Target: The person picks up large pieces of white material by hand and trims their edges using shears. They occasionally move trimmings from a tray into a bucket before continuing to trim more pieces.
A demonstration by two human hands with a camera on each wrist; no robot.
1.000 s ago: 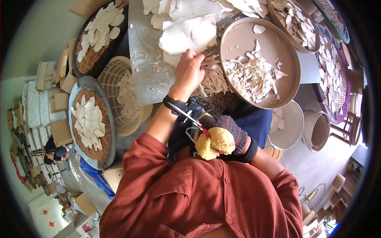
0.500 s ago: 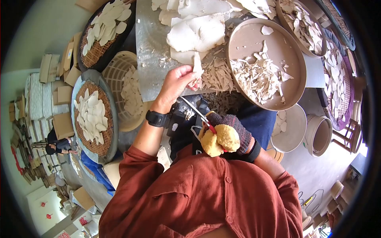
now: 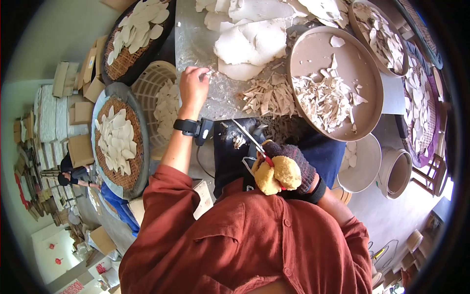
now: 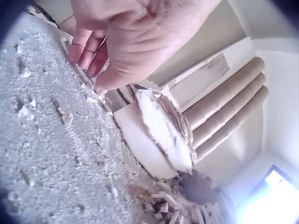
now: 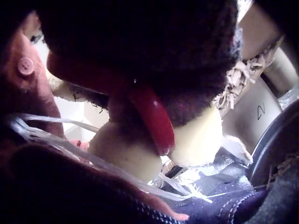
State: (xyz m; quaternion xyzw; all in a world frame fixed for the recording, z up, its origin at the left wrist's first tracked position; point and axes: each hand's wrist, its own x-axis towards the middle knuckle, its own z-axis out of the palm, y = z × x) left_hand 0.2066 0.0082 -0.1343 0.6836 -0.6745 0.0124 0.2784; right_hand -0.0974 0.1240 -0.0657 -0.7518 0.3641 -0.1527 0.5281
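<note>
My bare left hand (image 3: 193, 89) is over the left side of the metal table (image 3: 196, 49), left of the pale sheets (image 3: 252, 41). In the left wrist view, that hand (image 4: 135, 39) has loosely bent fingers, the thumb apart from them, and no piece in its grasp. Scissors (image 3: 253, 141) with open blades are gripped in my gloved right hand (image 3: 295, 164), low before the shirt. Yellow padding (image 3: 277, 175) surrounds their handles. The right wrist view shows the dark glove (image 5: 140, 37) over a red handle (image 5: 155, 121); its fingers are mostly hidden.
Thin slivers (image 3: 268, 95) lie at the table's near edge. A round tray (image 3: 313, 44) of chips stands right of them. At the left are a plastic basket (image 3: 147, 81) and a woven tray (image 3: 105, 108) with pale pieces; a metal bowl (image 3: 367, 169) is lower right.
My left hand has moved left from the slivers and no longer holds the pale piece it pinched half a second ago. The right hand keeps its grip on the scissors.
</note>
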